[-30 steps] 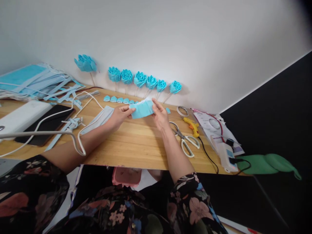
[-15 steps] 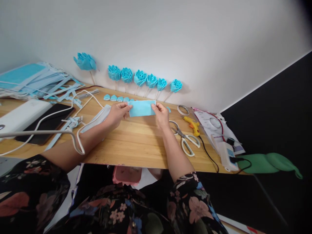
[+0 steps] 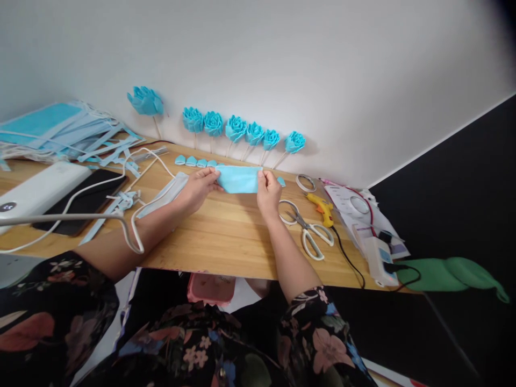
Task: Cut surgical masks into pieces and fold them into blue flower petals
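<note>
A light-blue rectangle of face mask fabric (image 3: pixel 239 179) is stretched level above the wooden table. My left hand (image 3: pixel 201 185) pinches its left end, and my right hand (image 3: pixel 269 193) pinches the right end between thumb and fingers. Behind it lies a row of small folded blue petals (image 3: pixel 201 163), partly hidden by the fabric. Several blue fabric roses (image 3: pixel 236 129) on thin sticks lean against the wall. A pale face mask piece (image 3: pixel 165 193) lies by my left forearm. To the right of my right hand rest white-handled scissors (image 3: pixel 308 228), with their blades apart.
Right of the scissors are a yellow glue gun (image 3: pixel 321 208), a roll of tape (image 3: pixel 306 183) and a power strip (image 3: pixel 380 262). Masks and cut strips (image 3: pixel 52 129) pile up at the left, near a white power bank (image 3: pixel 44 191) and a dark phone (image 3: pixel 76 207). A white cable crosses there.
The camera view has shifted slightly, so the scene sits a little further right. Both hands still grip the fabric, whose lower edge now curves a little; my right fingers look more curled.
</note>
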